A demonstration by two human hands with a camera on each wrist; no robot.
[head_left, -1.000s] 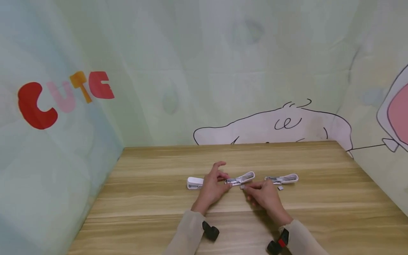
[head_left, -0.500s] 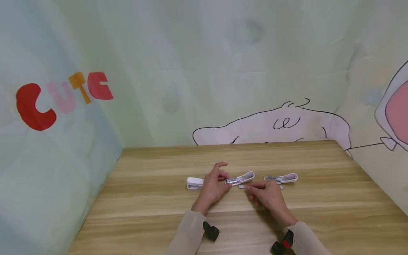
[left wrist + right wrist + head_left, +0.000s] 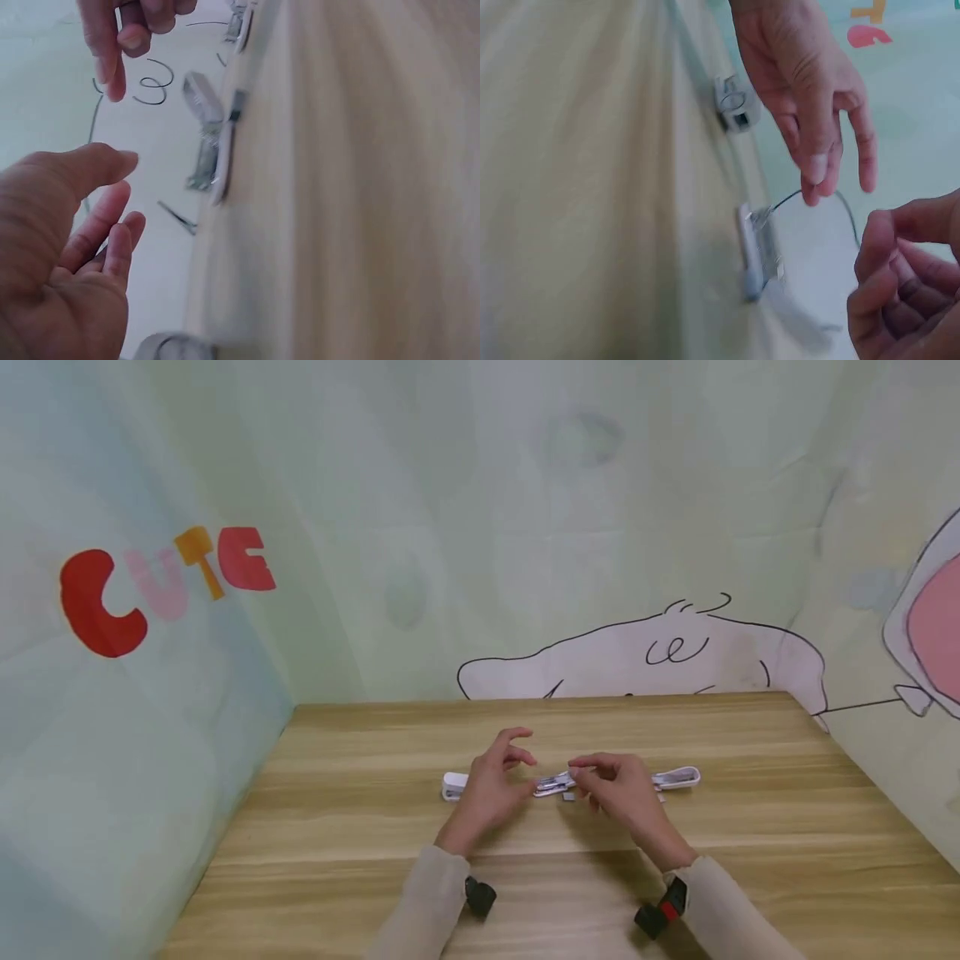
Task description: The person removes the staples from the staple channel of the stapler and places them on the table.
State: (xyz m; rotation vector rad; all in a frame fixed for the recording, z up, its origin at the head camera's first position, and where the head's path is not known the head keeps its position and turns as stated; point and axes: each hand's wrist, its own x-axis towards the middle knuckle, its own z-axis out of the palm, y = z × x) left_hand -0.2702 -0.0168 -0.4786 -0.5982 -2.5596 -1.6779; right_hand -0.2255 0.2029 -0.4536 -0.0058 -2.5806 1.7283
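Note:
Both hands hover over the middle stapler (image 3: pixel 553 784), a small white one lying opened out with its metal staple channel exposed. My left hand (image 3: pixel 491 787) is apart from it, thumb and fingers spread with nothing between them. Near its hinged end is my right hand (image 3: pixel 618 785), fingers loosely bent and no object showing in them; it covers part of the stapler's raised top. A short grey strip, apparently staples (image 3: pixel 568 796), lies on the table just in front. In the left wrist view the opened stapler (image 3: pixel 206 150) stands clear of both hands.
On the left, partly behind my left hand, lies a closed white stapler (image 3: pixel 453 786). To the right is another opened stapler (image 3: pixel 677 778), with a small grey piece (image 3: pixel 662 798) in front of it. The wooden table (image 3: pixel 360 827) meets a printed cloth wall (image 3: pixel 360 610) behind.
My left hand has come off the middle stapler and lifted slightly. The right hand has left the grey strip on the table and moved up and away over the stapler's end.

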